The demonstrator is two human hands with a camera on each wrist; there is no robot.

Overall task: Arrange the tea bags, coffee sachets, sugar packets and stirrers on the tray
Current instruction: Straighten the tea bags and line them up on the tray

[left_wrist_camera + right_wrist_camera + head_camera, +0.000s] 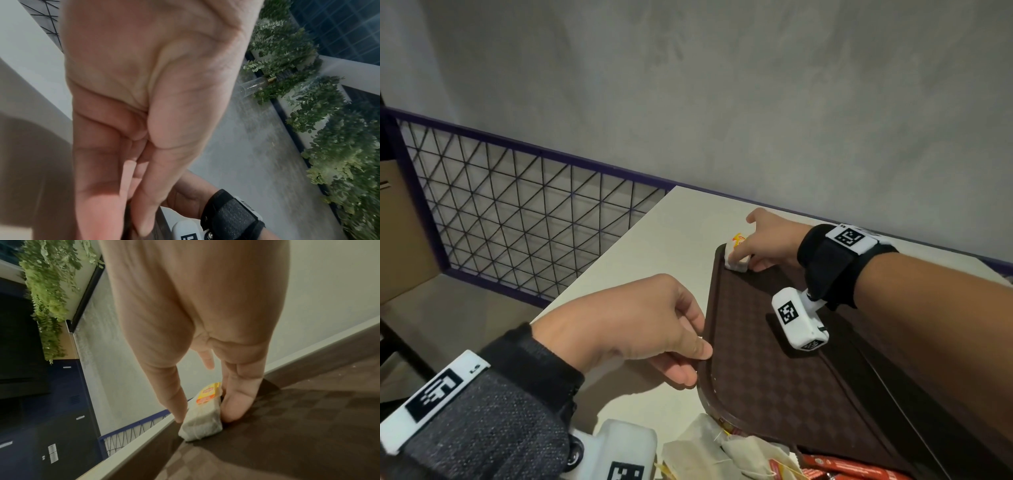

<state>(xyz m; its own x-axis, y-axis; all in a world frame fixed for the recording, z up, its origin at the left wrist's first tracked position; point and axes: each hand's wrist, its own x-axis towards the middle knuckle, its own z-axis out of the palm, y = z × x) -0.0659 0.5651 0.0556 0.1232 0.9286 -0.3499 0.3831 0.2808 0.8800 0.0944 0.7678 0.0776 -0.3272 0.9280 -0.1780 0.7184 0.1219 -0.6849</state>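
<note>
Tea bags, head view: a small stack of white tea bags [737, 255] with a yellow-orange tag on top, sitting in the far left corner of the brown checkered tray [774, 377], pretty much right against the rim.
Right hand, head view: right hand [767, 240] is reaching over the tray, index finger laid on top of the stack and the other fingers curled down beside it, so it's pinching the bundle.
Left hand, head view: left hand [626, 322] has the tray's left rim nipped between thumb on top and fingers underneath, well apart from the stack.
Other stuff, head view: more loose tea bags [722, 448] and some red sachets [842, 469] lie at the near edge, off the tray on the pale counter [671, 240].
Left wrist view: mostly palm. Thumb and fingers [144, 203] close together on the dark tray edge at the bottom; right wrist strap shows beyond.
Right wrist view: best look at the stack [202, 421]. It's several papery white bags pressed together, standing on edge, yellow tag up top. Thumb on its left side, fingers [234, 404] on its right, tips touching the tray floor.
</note>
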